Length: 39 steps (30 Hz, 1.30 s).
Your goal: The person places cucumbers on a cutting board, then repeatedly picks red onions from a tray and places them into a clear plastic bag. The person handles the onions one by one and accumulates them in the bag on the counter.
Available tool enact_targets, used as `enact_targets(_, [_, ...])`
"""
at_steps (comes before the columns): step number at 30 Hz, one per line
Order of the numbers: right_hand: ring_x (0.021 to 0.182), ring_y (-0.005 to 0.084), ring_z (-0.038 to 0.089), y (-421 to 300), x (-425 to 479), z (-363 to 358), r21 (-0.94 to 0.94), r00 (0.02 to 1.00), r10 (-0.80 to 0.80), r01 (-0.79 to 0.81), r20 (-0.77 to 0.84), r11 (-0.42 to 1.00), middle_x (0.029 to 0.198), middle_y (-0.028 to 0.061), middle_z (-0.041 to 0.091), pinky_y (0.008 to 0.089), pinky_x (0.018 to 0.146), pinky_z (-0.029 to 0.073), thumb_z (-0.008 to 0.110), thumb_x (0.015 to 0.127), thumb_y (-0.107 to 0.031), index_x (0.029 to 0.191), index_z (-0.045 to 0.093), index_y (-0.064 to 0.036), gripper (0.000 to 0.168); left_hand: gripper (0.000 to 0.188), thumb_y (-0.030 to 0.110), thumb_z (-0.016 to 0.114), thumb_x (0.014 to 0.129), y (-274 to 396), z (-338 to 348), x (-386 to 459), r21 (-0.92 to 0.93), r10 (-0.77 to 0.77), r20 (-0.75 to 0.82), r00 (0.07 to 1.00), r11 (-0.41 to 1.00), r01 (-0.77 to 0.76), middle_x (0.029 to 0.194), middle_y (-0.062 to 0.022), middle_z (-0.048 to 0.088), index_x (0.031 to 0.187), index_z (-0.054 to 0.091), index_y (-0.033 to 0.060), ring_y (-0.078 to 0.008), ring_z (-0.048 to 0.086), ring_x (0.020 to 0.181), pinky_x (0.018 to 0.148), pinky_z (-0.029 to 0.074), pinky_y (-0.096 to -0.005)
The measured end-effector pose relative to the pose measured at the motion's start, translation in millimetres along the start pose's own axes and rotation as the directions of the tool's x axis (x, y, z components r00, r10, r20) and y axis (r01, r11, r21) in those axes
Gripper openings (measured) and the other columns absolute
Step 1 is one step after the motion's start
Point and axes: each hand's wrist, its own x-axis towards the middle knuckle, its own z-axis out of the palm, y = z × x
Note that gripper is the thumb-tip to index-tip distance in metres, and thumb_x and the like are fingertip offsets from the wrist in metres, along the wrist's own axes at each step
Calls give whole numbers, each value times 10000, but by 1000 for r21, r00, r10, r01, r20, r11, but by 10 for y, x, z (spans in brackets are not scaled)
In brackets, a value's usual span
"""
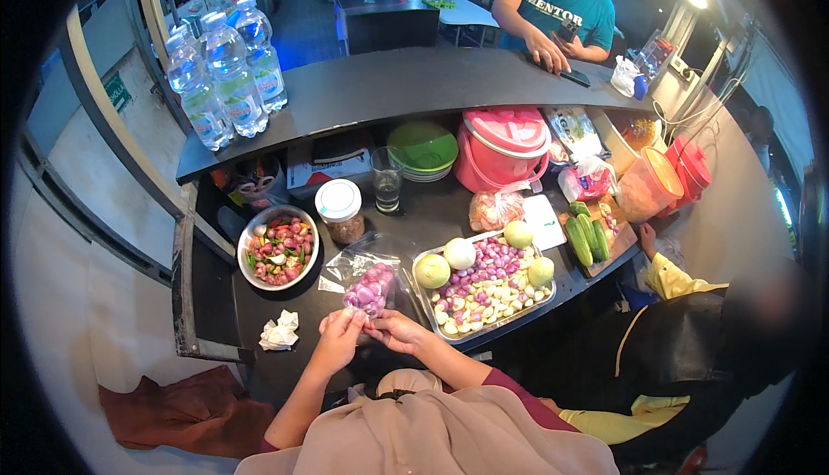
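My left hand and my right hand meet at the near end of a clear plastic bag of peeled shallots, pinching its plastic between their fingertips. The shallots lie bunched beyond my fingers, above the dark counter. Just right of the bag, a metal tray holds shallots, garlic cloves and several pale green round vegetables. To the left stands a metal bowl of shallots and chillies. Empty-looking clear plastic lies behind the bag, and a crumpled white tissue rests left of my left hand.
Behind are a lidded jar, a glass, green plates and a pink bucket. Cucumbers lie on a cutting board at right, beside a person in yellow sleeves. Water bottles stand on the raised shelf; another person leans there.
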Motion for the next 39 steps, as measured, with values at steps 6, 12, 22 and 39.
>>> enact_targets(6, [1011, 173, 581, 3, 113, 128, -19, 997, -1, 3, 80, 1000, 1088, 94, 576, 261, 906, 484, 530, 865, 16, 1136, 514, 3, 272, 230, 243, 466, 925, 349, -215, -47, 250, 114, -4, 993, 962, -110, 843, -29, 595, 826, 618, 102, -185, 463, 999, 949, 199, -385])
enact_targets(12, [978, 162, 598, -94, -54, 469, -45, 936, -83, 105, 343, 993, 1098, 70, 583, 293, 828, 523, 602, 862, -122, 1204, 484, -65, 366, 141, 196, 530, 870, 765, -537, -208, 409, 439, 282, 853, 749, -521, 966, -60, 597, 878, 637, 105, -238, 445, 1066, 993, 162, -442])
enact_targets(22, [963, 259, 600, -855, 37, 647, -466, 682, 29, 468, 731, 751, 988, 180, 627, 342, 851, 467, 612, 790, -6, 858, 670, 20, 93, 189, 253, 713, 671, 1110, -918, -142, 535, 506, 567, 649, 373, -758, 916, 91, 593, 822, 624, 180, -156, 465, 1017, 929, 222, -411])
enact_targets(39, [904, 217, 638, -1165, -437, 989, -425, 429, -40, 901, 902, 88, 1042, 89, 637, 285, 740, 518, 632, 768, -50, 964, 640, -54, 196, 274, 319, 720, 631, 1221, -897, -59, 483, 530, 663, 529, 238, -843, 854, 89, 546, 826, 560, 211, -136, 499, 893, 798, 342, -333])
